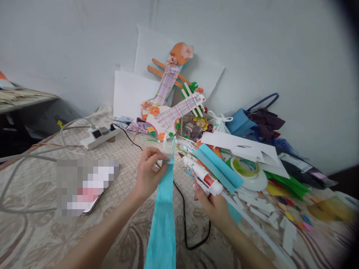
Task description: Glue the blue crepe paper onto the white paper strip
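My left hand [151, 170] pinches a long turquoise paper strip [162, 224] near its far end. The strip runs down toward me past the bottom of the view. Just beyond my fingertips, a small white piece with upright prongs [168, 148] stands at the strip's end; how they join is unclear. My right hand [211, 205] is wrapped round a white hot glue gun [202, 173] with an orange-red patch. A white glue stick [254, 228] trails from its back. The gun's dark nozzle points left toward the strip, apart from it.
Two decorated paper guitars [179, 112] lean at the wall. A power strip [98, 139] and a blurred-out phone [94, 190] lie left; a black cord [183, 216] crosses the middle. At right are a tape roll [245, 166], white card [244, 145] and paper scraps [260, 209].
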{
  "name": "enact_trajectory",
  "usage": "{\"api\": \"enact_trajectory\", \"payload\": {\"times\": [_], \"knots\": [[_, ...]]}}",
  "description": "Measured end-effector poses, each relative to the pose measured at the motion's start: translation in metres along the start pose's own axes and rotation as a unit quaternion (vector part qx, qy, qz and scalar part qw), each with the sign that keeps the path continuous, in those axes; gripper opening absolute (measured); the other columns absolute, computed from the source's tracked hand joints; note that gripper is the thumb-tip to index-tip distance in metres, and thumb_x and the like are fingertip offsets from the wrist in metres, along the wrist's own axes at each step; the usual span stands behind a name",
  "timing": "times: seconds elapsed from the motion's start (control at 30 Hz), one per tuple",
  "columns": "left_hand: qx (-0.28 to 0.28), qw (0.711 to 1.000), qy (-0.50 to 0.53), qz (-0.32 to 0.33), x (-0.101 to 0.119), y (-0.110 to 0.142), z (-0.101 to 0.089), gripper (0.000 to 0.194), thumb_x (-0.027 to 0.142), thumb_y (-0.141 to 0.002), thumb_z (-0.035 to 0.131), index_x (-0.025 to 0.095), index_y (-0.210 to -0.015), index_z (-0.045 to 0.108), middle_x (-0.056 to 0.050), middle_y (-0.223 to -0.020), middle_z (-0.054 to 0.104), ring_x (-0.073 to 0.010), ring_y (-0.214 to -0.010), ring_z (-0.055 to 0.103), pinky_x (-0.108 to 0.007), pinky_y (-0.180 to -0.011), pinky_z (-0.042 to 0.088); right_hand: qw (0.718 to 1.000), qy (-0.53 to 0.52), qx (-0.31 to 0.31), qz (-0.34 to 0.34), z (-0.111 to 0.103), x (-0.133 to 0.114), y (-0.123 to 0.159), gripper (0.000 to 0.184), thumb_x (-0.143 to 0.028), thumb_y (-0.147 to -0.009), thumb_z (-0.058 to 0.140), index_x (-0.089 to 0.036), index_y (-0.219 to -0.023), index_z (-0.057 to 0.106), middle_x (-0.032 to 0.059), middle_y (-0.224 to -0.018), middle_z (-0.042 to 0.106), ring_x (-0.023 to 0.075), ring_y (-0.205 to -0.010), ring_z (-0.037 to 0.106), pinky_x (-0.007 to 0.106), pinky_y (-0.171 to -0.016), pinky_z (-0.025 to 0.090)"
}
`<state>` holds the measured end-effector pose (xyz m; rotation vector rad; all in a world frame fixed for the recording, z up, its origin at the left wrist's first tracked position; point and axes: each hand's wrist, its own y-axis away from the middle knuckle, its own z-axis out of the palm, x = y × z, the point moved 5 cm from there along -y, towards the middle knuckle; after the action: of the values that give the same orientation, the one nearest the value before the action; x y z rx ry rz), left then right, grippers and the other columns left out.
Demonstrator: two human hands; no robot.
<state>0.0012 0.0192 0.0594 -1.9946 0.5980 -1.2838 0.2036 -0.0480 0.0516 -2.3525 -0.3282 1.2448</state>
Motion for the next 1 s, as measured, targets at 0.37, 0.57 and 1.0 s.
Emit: {"api": "enact_trajectory", "payload": {"times": [0.37,0.57,1.0], "knots": [[-0.018,1.000,-0.002,-0.013,-0.002,0.000,0.000,0.018,0.005,-0.079,0.061,0.021,-0.084,0.068,-0.003,-0.091,0.057,-0.0179,-0.089,0.058,-0.033,-0.080,0.049,0.966,0.173,-0.061,-0.183,0.005,-0.029,-0.014,0.005,-0.020,-0.094,0.052,-0.022,-0.089,0.052,0.0032,-0.085,0.055,0.0196,-0.083,0.059,0.030,-0.072,0.050],[-0.017,1.000,-0.001,-0.017,-0.002,0.000,0.000,0.017,0.006,-0.079,0.061,0.022,-0.083,0.068,-0.002,-0.091,0.057,-0.0181,-0.090,0.058,-0.034,-0.080,0.049,0.962,0.185,-0.045,-0.197,0.006,-0.035,-0.018,0.013,-0.017,-0.092,0.051,-0.024,-0.082,0.049,0.0021,-0.078,0.054,0.0209,-0.077,0.057,0.032,-0.066,0.049],[-0.017,1.000,0.001,-0.020,-0.002,0.000,0.000,0.018,0.005,-0.079,0.061,0.021,-0.083,0.068,-0.002,-0.090,0.057,-0.0175,-0.090,0.058,-0.034,-0.081,0.049,0.970,0.177,-0.034,-0.161,0.006,-0.031,-0.017,0.023,-0.017,-0.093,0.052,-0.025,-0.074,0.043,-0.0008,-0.071,0.048,0.0180,-0.068,0.053,0.030,-0.057,0.044]]}}
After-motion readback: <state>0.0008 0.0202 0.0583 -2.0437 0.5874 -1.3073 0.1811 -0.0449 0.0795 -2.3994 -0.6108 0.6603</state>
